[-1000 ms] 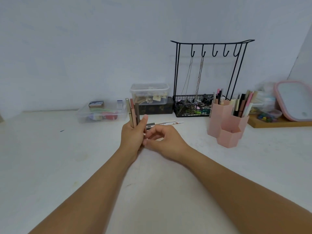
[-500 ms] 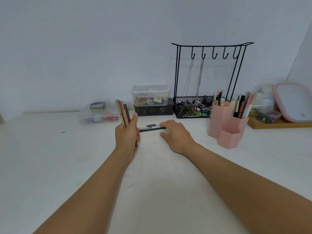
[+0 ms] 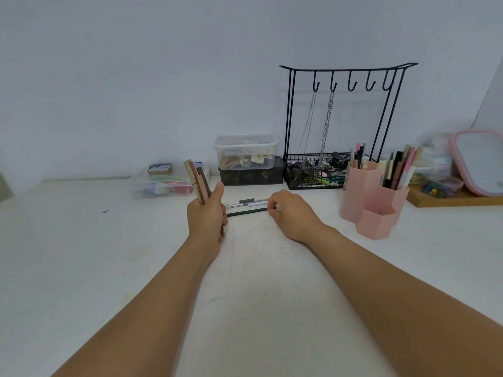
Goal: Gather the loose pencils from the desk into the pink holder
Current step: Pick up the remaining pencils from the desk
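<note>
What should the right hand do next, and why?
Probably the right hand should close its fingers on the loose pencils and lift them. They lie on the desk at its fingertips, while the left hand already grips a bundle of pencils upright, and the pink holder stands to the right.

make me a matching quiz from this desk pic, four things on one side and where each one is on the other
Things:
1. bundle of pencils
2. dark green pencil
3. chains
4. front pink compartment

Places or states:
A. hanging from black rack hooks
B. upright in the left hand
C. holds nothing visible
D. flat on the desk at the right hand's fingers

Pairs: 1-B, 2-D, 3-A, 4-C
</note>
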A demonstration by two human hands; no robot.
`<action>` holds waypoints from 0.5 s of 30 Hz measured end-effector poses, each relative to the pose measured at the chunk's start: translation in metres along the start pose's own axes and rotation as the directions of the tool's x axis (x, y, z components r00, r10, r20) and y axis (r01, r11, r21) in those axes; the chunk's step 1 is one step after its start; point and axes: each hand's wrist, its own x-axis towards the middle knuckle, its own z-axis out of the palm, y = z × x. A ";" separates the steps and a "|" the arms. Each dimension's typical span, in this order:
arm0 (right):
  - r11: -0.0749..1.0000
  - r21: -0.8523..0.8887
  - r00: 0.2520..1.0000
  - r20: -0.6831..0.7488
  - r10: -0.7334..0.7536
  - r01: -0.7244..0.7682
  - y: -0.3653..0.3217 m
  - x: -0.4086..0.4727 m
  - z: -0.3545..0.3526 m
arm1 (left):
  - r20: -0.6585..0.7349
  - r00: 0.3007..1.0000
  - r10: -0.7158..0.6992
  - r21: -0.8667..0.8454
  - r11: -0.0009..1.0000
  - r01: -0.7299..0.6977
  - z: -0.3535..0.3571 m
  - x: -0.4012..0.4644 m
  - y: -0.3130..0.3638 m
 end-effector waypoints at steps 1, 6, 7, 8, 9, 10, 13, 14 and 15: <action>0.999 0.047 1.000 -0.007 -0.016 0.016 0.002 -0.001 -0.001 | -0.004 1.000 0.003 0.013 1.000 -0.003 0.000 0.000 0.000; 0.977 0.211 0.998 -0.056 -0.025 0.036 0.005 -0.006 -0.005 | -0.004 0.999 0.034 0.077 0.996 -0.033 0.000 0.000 -0.001; 0.980 0.195 0.999 -0.036 -0.027 0.033 0.005 -0.006 -0.006 | -0.003 0.999 0.041 0.086 0.995 -0.041 0.000 0.000 -0.001; 0.986 0.162 1.000 -0.008 -0.028 0.029 0.003 -0.007 -0.007 | -0.001 0.999 0.046 0.096 0.994 -0.046 0.000 0.000 -0.001; 0.991 0.134 1.000 0.015 -0.019 0.017 0.001 -0.007 -0.008 | 0.001 0.999 0.048 0.106 0.993 -0.048 0.000 0.000 -0.001; 0.991 0.134 1.000 0.019 0.002 -0.004 0.000 -0.008 -0.008 | 0.004 0.999 0.050 0.117 0.992 -0.050 0.001 0.000 -0.001; 0.889 0.427 0.981 -0.022 0.193 -0.165 -0.008 -0.012 -0.010 | 0.020 0.998 0.065 0.135 0.988 -0.068 0.000 -0.002 -0.001; 0.746 0.627 0.964 0.028 0.264 -0.222 -0.013 -0.015 -0.011 | 0.032 0.997 0.072 0.140 0.987 -0.076 0.000 -0.003 -0.001; 0.548 0.796 0.953 0.111 0.283 -0.256 -0.019 -0.017 -0.013 | 0.047 0.996 0.082 0.144 0.986 -0.088 -0.001 -0.004 -0.001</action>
